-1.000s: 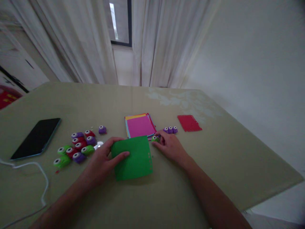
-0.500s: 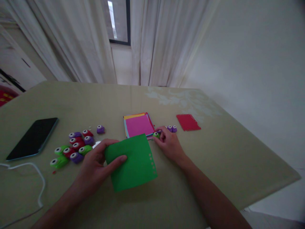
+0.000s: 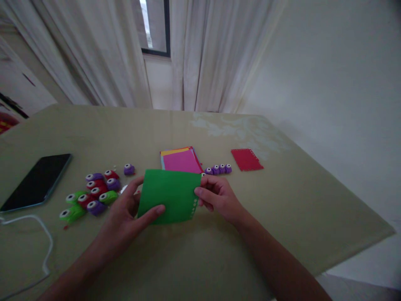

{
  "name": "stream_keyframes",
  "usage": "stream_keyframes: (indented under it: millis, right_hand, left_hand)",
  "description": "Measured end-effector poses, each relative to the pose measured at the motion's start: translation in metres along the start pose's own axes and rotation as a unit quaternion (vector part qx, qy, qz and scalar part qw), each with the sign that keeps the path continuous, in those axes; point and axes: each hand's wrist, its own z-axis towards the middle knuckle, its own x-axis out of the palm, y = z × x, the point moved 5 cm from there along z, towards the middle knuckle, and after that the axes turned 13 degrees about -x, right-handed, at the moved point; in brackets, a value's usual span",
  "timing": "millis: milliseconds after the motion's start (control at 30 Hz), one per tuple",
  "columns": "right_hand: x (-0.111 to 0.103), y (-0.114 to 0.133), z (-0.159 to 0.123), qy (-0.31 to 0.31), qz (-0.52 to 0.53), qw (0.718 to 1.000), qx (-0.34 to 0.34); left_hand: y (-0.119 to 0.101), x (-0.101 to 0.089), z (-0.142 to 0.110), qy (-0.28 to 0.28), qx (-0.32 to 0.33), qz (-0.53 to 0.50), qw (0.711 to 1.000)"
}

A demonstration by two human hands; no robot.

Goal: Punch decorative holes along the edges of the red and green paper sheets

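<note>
Both hands hold a green paper sheet (image 3: 169, 195) tilted up just above the table (image 3: 282, 200). My left hand (image 3: 130, 211) grips its left side, thumb on the front and fingers behind. My right hand (image 3: 216, 196) pinches its right edge, beside a row of small punched holes. Right behind the sheet lies a stack of coloured papers (image 3: 181, 159) with a pink one on top. A row of small purple punches (image 3: 218, 169) sits just beyond my right hand.
A cluster of green, red and purple punches (image 3: 90, 195) lies to the left, with one purple punch (image 3: 128, 169) apart. A dark phone (image 3: 34, 182) and a white cable (image 3: 37, 234) are at far left. A red punched paper (image 3: 247, 159) lies at right. Curtains hang behind.
The green sheet has been lifted off the table and tilted up. My right hand left the small green punch by the stack and took hold of the sheet's right edge.
</note>
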Motion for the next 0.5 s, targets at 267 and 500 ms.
stream_keyframes:
  millis: [267, 500]
  right_hand:
    - [-0.002, 0.002, 0.001, -0.002, 0.002, 1.000, -0.006]
    - [-0.013, 0.002, 0.007, -0.049, -0.076, 0.995, -0.044]
  left_hand:
    - [-0.002, -0.001, 0.004, 0.006, -0.028, -0.023, 0.999]
    - [-0.003, -0.017, 0.011, -0.044, -0.015, 0.042, 0.998]
